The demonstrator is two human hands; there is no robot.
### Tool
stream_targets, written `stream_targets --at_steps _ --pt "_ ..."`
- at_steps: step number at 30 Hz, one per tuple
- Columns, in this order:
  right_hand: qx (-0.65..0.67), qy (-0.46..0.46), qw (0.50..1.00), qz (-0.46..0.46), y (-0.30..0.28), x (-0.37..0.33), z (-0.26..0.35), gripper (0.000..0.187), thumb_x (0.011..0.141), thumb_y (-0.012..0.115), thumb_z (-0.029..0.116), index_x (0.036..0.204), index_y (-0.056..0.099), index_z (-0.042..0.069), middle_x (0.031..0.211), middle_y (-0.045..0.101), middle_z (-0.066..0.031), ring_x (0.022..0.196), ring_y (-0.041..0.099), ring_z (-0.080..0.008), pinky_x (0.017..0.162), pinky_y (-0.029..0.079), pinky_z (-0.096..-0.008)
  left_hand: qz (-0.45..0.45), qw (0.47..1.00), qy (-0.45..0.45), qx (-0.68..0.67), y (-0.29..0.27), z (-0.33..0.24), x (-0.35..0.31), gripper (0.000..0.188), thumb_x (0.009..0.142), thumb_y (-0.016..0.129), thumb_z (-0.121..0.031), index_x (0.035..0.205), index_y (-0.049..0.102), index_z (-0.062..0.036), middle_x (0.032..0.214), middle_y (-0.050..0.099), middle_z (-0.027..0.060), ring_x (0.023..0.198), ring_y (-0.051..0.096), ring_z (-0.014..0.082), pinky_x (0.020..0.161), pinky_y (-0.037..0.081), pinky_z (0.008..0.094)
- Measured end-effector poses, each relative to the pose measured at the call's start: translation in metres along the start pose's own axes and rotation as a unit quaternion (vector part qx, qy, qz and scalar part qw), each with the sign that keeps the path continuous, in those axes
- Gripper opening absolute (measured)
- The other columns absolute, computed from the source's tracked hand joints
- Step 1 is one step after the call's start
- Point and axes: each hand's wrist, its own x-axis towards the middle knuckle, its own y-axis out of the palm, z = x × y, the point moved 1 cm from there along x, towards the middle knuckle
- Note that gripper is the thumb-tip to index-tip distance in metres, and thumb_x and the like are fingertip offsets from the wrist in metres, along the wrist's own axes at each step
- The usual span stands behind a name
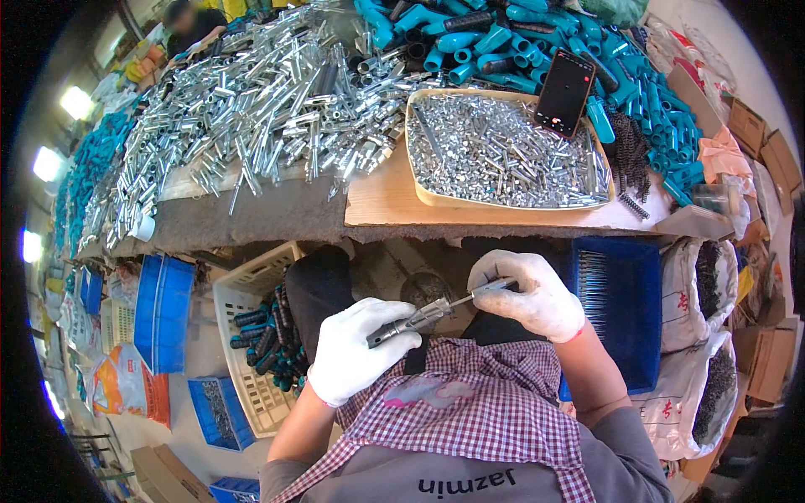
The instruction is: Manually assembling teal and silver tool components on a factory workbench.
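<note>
Both my hands wear white gloves and meet above my lap. My left hand (356, 350) is wrapped round a silver metal tube (412, 324) with slots near its end, tilted up to the right. In my right hand (530, 295) a thin metal rod (490, 288) is pinched between thumb and fingers. The rod's narrow end points at the mouth of the tube; whether it has entered the tube I cannot tell. Beyond my hands, a cream tray (511, 202) full of small metal pins and parts stands on the bench.
A large heap of silver metal tubes (277, 109) covers the bench's left; teal plastic handles (646, 126) are piled at right. A phone (565, 92) leans on the tray. A cream basket (243, 335) of teal-black pieces stands left of my legs, a blue bin (633, 318) of rods at right.
</note>
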Motion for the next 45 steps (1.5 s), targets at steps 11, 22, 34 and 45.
stream_targets --at_steps 11,22,34,45 --pt "-0.024 -0.046 0.998 0.036 0.025 0.003 -0.012 0.026 0.084 0.069 0.022 0.098 0.062 0.001 0.088 0.063 -0.0142 0.080 0.065 -0.0266 0.073 0.050 -0.0360 0.020 1.000 -0.005 -0.023 0.003 0.002 -0.001 0.034 0.069 0.081 -0.019 0.097 0.074 -0.0009 0.089 0.071 0.0154 0.080 0.070 0.0288 0.073 0.054 0.0336" --pt "0.374 0.026 0.927 0.020 0.044 -0.015 -0.035 0.057 0.104 0.045 0.045 0.133 0.055 -0.004 0.124 0.064 -0.0156 0.112 0.062 -0.0216 0.100 0.048 -0.0351 0.009 1.000 0.024 -0.010 0.012 0.001 -0.002 0.031 0.073 0.081 -0.016 0.100 0.074 -0.0029 0.089 0.071 0.0145 0.077 0.070 0.0271 0.070 0.055 0.0321" --pt "0.368 0.062 0.927 0.044 0.067 -0.013 -0.050 0.057 0.105 0.043 0.042 0.135 0.053 -0.005 0.121 0.064 -0.0167 0.113 0.062 -0.0230 0.100 0.048 -0.0371 0.039 0.999 -0.026 -0.009 0.018 -0.003 0.003 0.032 0.072 0.079 -0.018 0.099 0.074 -0.0021 0.091 0.071 0.0155 0.081 0.070 0.0285 0.075 0.055 0.0339" --pt "-0.003 -0.099 0.968 -0.231 -0.067 -0.012 -0.020 0.032 0.095 0.059 0.022 0.118 0.066 0.000 0.115 0.069 -0.0157 0.108 0.066 -0.0276 0.096 0.050 -0.0367 -0.024 0.995 -0.075 -0.058 0.016 0.005 0.000 0.029 0.070 0.081 -0.012 0.094 0.074 0.0007 0.086 0.072 0.0141 0.077 0.070 0.0240 0.072 0.054 0.0322"
